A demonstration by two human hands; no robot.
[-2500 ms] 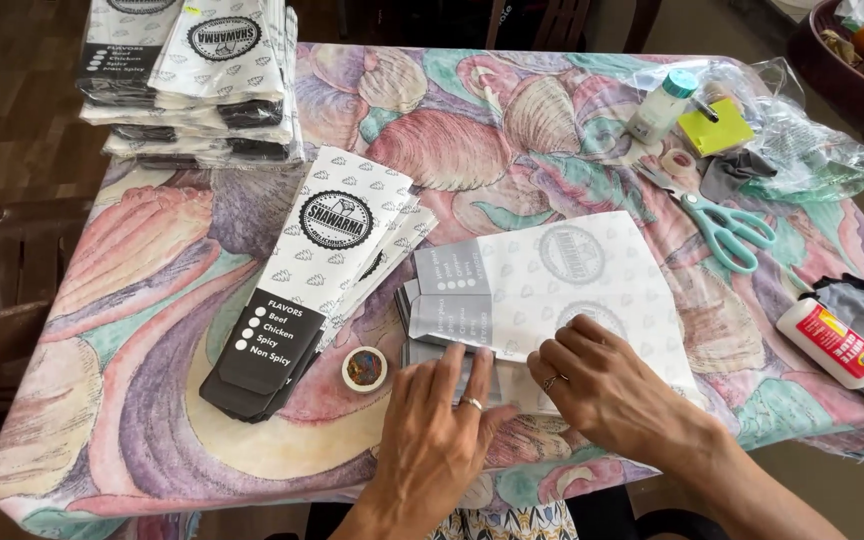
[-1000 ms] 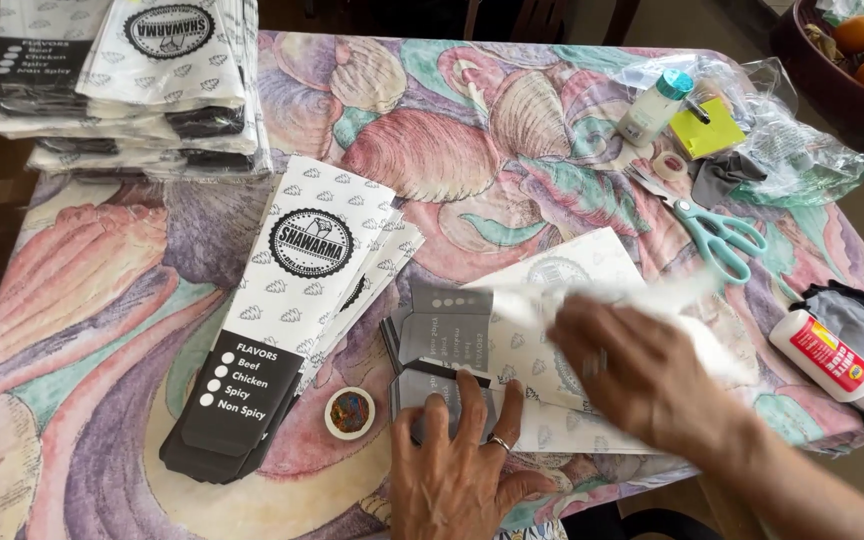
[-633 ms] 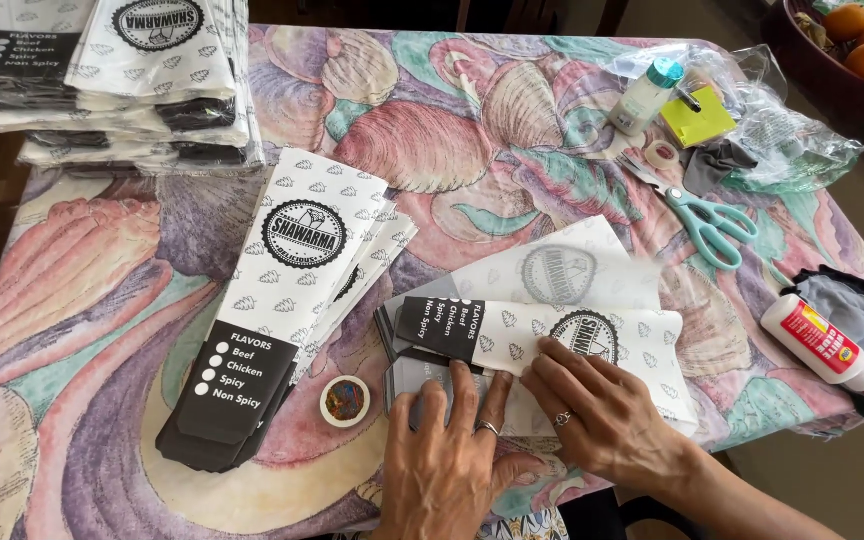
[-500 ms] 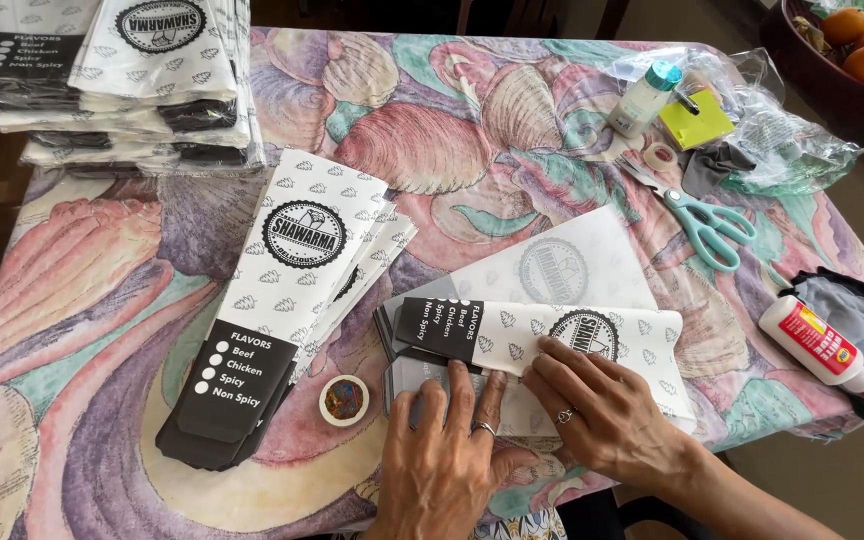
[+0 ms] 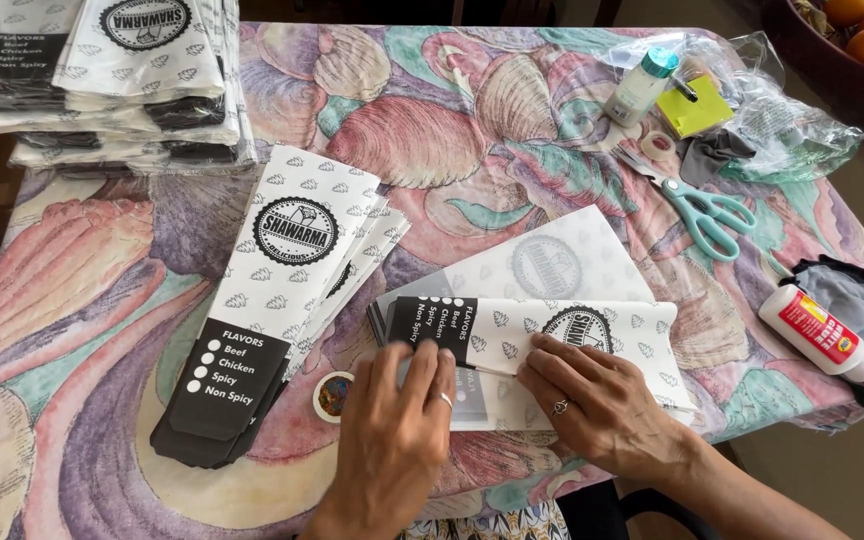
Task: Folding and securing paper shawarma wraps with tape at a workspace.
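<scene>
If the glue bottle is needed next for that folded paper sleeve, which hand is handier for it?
Probably the right hand: the glue bottle lies at the table's right edge, on its side. The left hand presses the paper sleeve farther away.

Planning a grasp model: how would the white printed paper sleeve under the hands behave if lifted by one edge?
Probably floppy: the white printed paper sleeve looks thin and lies folded flat. Likely very light, since the left hand and right hand both press it down. It may slide easily on the smooth shell-patterned tablecloth.

Both hands (image 5: 392,440) (image 5: 597,410) flat on folded paper sleeve (image 5: 592,335) (tbl edge).
</scene>
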